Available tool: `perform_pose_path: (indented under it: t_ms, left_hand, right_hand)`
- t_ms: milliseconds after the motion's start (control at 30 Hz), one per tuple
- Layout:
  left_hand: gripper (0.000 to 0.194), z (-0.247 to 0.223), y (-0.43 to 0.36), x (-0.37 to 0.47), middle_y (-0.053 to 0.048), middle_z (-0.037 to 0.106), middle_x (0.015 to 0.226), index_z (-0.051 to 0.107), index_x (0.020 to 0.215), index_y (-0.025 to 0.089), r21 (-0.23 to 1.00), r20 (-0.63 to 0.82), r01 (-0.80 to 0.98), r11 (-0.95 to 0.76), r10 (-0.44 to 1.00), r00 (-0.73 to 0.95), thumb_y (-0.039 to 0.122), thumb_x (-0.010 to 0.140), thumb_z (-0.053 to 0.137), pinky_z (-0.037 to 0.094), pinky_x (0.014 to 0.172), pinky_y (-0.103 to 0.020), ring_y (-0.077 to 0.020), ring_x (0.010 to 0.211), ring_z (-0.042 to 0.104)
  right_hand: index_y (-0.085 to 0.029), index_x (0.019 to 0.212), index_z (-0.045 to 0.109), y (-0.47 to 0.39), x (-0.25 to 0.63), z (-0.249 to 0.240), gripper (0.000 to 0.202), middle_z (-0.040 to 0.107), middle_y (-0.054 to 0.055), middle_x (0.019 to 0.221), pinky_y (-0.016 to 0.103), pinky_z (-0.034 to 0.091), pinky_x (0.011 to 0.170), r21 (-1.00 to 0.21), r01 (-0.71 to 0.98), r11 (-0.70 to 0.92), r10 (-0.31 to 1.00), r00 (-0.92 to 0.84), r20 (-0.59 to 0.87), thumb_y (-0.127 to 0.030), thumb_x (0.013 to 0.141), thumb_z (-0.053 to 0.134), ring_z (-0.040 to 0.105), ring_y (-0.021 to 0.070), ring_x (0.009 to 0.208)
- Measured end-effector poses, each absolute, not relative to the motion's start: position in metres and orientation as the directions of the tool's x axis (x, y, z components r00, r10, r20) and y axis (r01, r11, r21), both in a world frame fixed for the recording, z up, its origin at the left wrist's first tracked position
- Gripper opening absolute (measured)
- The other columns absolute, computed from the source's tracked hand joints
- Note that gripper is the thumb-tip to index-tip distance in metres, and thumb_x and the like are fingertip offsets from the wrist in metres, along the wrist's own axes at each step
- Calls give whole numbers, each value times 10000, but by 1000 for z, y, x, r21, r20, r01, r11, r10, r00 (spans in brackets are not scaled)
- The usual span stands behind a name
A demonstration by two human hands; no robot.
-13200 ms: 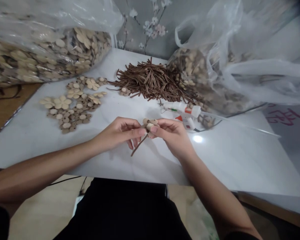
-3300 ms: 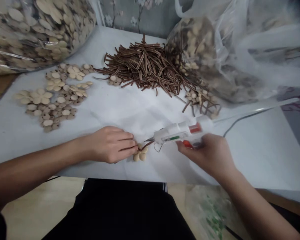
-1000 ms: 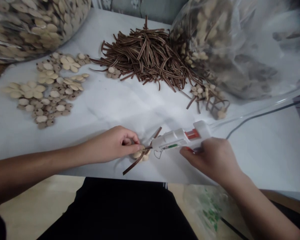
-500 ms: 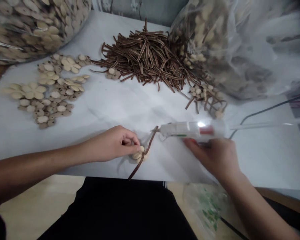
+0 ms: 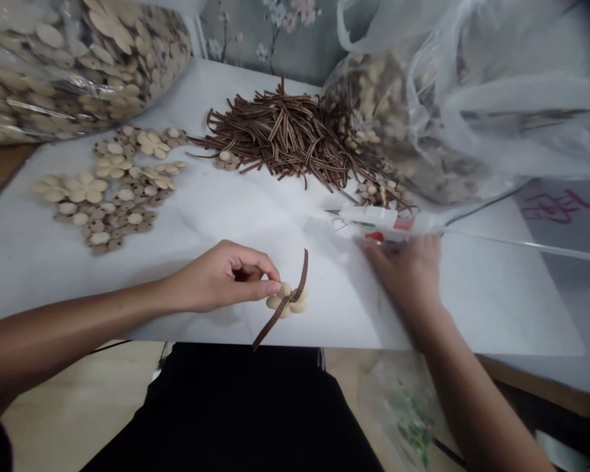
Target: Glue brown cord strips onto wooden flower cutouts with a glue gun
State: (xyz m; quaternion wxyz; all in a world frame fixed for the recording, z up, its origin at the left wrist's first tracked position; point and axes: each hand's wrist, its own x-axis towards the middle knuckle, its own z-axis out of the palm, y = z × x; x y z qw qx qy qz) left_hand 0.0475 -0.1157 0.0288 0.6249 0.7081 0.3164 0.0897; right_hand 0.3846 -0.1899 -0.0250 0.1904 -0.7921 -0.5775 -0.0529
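Between thumb and fingers, my left hand (image 5: pixel 236 275) pinches a petal of a cream flower piece (image 5: pixel 299 304) near the table's front edge. Across that flower lies a brown stitched strip (image 5: pixel 271 321), one end pointing up and the other down toward the edge. To the right, my right hand (image 5: pixel 413 269) is closed around a white hot glue gun (image 5: pixel 371 215) with a red trigger. Its nozzle points left, apart from the flower, and a clear glue stick (image 5: pixel 531 245) sticks out of its back.
A heap of brown strips (image 5: pixel 280 134) lies at the back. Loose flower pieces (image 5: pixel 113 210) are spread at the left, below a clear bag of flowers (image 5: pixel 78 72). More plastic bags (image 5: pixel 398 118) stand back right. A dark cord (image 5: pixel 482 208) runs behind the glue gun.
My right hand has carried the glue gun up and away from the strip. My left hand keeps its pinch on the flower. The view has tilted slightly.
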Motion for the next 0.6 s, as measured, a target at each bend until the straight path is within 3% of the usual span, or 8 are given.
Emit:
perform_pose_path:
  t_ms: [67,133,200,233,300,367,433,600]
  left_hand:
    - [231,29,-116,47,-12,630,633,749,854,180,947,-246,319,-22,586,772,395,848,665,312,485,-200,-83,533,427]
    - [222,30,-115,47,-14,627,627,744,842,169,951,-235,309,-19,604,761,377,846,667,306,476,-199,-82,526,421]
    - [217,30,-115,47,-13,620,615,739,839,159,955,-225,295,-14,613,758,363,847,665,300,467,-198,-80,516,418]
    - [216,30,-116,47,-9,612,603,737,840,157,958,-217,287,-15,617,757,360,848,664,297,462,-197,-78,509,415]
    - [215,29,-116,46,2,591,578,734,845,158,961,-190,274,-37,631,752,360,851,661,292,452,-192,-75,497,406]
    - [207,30,-117,44,16,569,558,733,850,166,961,-144,262,-88,648,748,357,859,654,301,447,-185,-72,489,402]
    - [189,31,-118,43,35,533,527,732,851,176,954,-88,255,-157,668,739,346,865,647,311,440,-177,-69,475,394]
    - [91,32,-122,41,66,472,507,687,834,183,902,129,225,-369,725,676,258,864,645,338,430,-169,-62,454,395]
  right_hand:
    - [-98,1198,504,-206,371,-19,791,522,247,1220,544,388,959,-289,908,-302,818,403,410,-646,673,724,449,388,1175]
    - [-122,1268,475,-227,347,-10,814,501,233,1270,498,457,888,-467,826,-315,712,531,459,-579,662,772,474,365,1175]
    - [-183,1187,549,-244,315,0,554,587,155,1166,452,504,799,-711,665,-229,791,553,263,-492,761,723,583,287,1005]
    - [-211,1146,590,-250,298,6,436,620,125,1138,426,523,781,-831,528,-175,892,442,92,-449,798,701,611,260,970]
    - [-266,1180,626,-253,265,15,409,652,87,1196,408,541,847,-963,224,-148,974,201,-103,-363,796,731,639,239,1025]
    - [-316,1190,649,-247,241,22,441,689,44,1205,395,551,896,-983,-78,-169,984,41,-172,-306,766,770,664,226,1057]
    - [-323,1135,693,-236,226,25,388,738,16,1118,381,558,915,-941,-263,-212,976,-14,-216,-268,761,780,691,213,1032]
    - [-279,987,759,-220,215,23,225,777,-4,967,283,578,834,-923,-326,-203,966,84,-243,-238,767,781,717,157,888]
